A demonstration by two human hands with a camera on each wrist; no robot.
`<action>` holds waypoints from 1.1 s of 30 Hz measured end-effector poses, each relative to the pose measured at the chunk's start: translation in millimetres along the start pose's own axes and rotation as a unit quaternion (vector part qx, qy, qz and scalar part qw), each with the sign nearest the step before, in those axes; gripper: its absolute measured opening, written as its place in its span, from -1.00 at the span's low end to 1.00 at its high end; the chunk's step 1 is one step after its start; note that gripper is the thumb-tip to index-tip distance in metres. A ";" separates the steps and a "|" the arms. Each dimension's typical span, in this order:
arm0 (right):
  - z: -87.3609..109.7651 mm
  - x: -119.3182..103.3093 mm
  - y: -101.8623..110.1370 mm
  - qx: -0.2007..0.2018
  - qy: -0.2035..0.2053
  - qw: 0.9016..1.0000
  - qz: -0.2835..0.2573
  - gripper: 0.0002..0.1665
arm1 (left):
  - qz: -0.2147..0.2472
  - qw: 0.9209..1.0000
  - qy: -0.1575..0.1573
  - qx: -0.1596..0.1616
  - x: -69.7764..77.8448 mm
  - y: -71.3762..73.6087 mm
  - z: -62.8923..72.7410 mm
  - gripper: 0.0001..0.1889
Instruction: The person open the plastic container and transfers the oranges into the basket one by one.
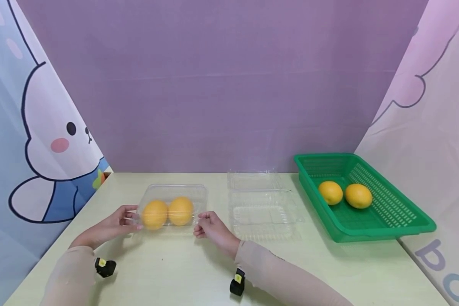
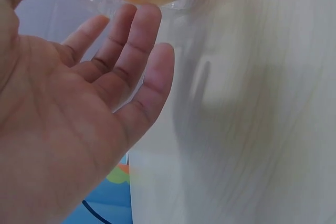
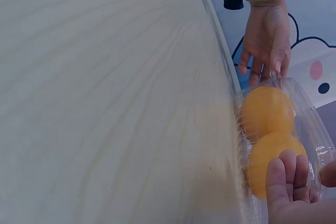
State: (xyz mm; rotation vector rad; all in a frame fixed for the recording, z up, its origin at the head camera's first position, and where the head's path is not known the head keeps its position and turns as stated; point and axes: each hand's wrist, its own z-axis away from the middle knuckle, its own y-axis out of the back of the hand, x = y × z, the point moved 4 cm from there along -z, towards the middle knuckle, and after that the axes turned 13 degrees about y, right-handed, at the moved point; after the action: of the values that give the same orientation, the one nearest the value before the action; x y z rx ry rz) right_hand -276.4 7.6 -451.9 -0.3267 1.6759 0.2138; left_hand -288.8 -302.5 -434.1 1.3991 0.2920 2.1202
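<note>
1. A clear plastic box (image 1: 177, 190) is at the left part of the table (image 1: 168, 272), between both hands; two orange fruits (image 1: 181, 211) lie side by side inside.
2. The left hand (image 1: 112, 225), fingers loosely extended, touches the box's left end.
3. The right hand (image 1: 216, 230) is at its near right corner, fingers bent; I cannot tell whether they grip it.
4. Rightward stands an open clear container (image 1: 262, 214), then a green basket (image 1: 384, 233) holding two more fruits (image 1: 358, 196).

purple backdrop (image 1: 222, 93) — rear | cartoon-print cloth (image 1: 47, 123) — left | pale table (image 1: 172, 267)
</note>
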 end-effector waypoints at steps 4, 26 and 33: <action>-0.5 -0.5 -0.3 0.000 0.001 1.000 -0.003 -0.66 | -0.007 1.000 0.024 0.012 -0.1 -2.4 -1.9 -0.03; 0.5 -0.2 0.1 -0.004 0.002 1.000 -0.003 -0.62 | 0.003 1.000 -0.003 -0.010 -0.4 -3.0 1.5 -0.24; 0.4 0.3 -0.1 -0.003 0.003 1.000 0.000 -0.63 | 0.019 0.999 -0.007 -0.035 -1.8 -3.9 0.0 -0.34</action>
State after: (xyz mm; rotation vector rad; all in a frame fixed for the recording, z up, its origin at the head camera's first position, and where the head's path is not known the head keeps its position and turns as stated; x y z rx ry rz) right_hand -276.0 7.6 -452.3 -0.3332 1.6815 0.2182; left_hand -287.0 -300.4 -437.4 1.3884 0.1856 2.1297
